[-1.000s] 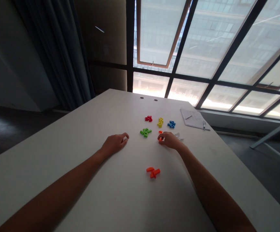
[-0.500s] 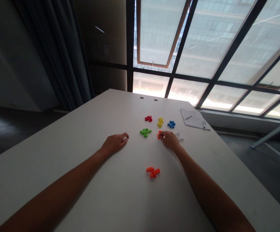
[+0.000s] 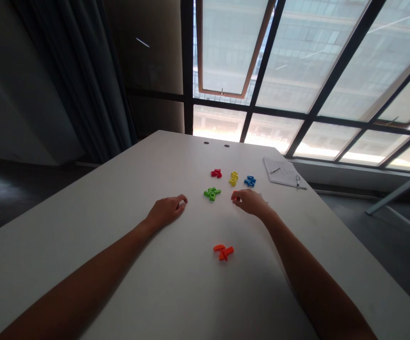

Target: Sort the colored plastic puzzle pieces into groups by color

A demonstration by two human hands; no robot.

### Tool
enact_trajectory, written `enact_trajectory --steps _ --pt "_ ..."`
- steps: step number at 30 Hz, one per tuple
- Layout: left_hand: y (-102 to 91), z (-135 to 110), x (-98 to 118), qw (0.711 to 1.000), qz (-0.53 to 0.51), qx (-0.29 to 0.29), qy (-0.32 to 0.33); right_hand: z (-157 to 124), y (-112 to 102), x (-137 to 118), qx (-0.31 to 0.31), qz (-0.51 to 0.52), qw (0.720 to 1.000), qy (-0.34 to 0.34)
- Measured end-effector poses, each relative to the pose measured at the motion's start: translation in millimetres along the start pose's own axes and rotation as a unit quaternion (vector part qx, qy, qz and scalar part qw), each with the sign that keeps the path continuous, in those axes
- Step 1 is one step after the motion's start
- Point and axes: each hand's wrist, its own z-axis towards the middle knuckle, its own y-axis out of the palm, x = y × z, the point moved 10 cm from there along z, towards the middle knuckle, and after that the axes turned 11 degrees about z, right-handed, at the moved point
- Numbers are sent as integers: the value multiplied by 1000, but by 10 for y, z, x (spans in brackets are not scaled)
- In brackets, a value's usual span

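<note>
Left hand: the person's left hand (image 3: 166, 211) lies palm-down on the pale grey worktop (image 3: 84, 212), nearest the green plastic pieces but not touching them.
Left fingers: the left fingers (image 3: 181, 203) curl loosely under the hand and rest on the surface; their tips are hidden, and they pinch nothing that can be seen.
Right hand: the right hand (image 3: 250, 203) rests just below the blue and yellow pieces, knuckles raised.
Right fingers: the right fingers (image 3: 236, 197) are bunched together with their tips at the worktop. A tiny orange-red bit (image 3: 238, 199) shows beneath them, but whether they pinch it cannot be told.
Hidden: a pale scrap (image 3: 262, 198) just beside the right hand is mostly blocked and too faint to name.
Upper row: three small clusters of interlocking plastic pieces sit well apart in a line: one red cluster (image 3: 216, 173), one yellow cluster (image 3: 233, 178) and one blue cluster (image 3: 250, 181). Their separate pieces are too small to count.
Green: one green cluster (image 3: 212, 193) lies below the red one, between the hands; its pieces are also hard to count.
Orange: two orange pieces lie near the worktop's centre, between the forearms: one curved orange piece (image 3: 219, 247) just beside one branched orange piece (image 3: 226, 253).
Far corner: one white paper notepad (image 3: 283, 173) carries two pens, a grey pen (image 3: 275, 170) and a dark-capped pen (image 3: 297, 182).
</note>
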Motion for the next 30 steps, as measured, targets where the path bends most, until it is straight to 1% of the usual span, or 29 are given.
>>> enact_trajectory --steps 1,3,4,6,7,10,12,14,17,20,25,27,30 --pt "0 -1 2 1000 0 -1 1 -63 40 -110 -56 21 998 -33" --pt "2 -3 4 1000 1 -3 1 -243 145 -357 -165 62 981 -84" --pt "4 -3 3 1000 2 -4 1 -340 201 -478 -210 74 970 -97" --pt "7 -1 -4 1000 5 -4 -1 -504 313 -711 -271 82 952 -114" --pt "9 1 -8 1000 6 -4 -1 -560 370 -816 -290 79 946 -120" --pt "13 6 -12 1000 7 -1 1 -611 536 -1034 -309 59 939 -137" --pt "13 7 -10 1000 5 2 4 -598 652 -1081 -326 57 933 -143" --pt "13 7 -9 1000 4 3 6 -571 733 -1073 -342 70 925 -149" --pt "13 7 -8 1000 3 3 5 -483 723 -967 -331 92 927 -152" --pt "13 7 -4 1000 5 2 3 -360 616 -719 -291 90 944 -125" --pt "7 2 6 1000 3 0 2 -148 352 -50 -188 18 982 -4" --pt "2 0 8 1000 0 0 2 -90 267 169 -154 -4 987 37" --pt "3 0 3 1000 -2 -3 0 -22 213 383 -118 -24 990 80"
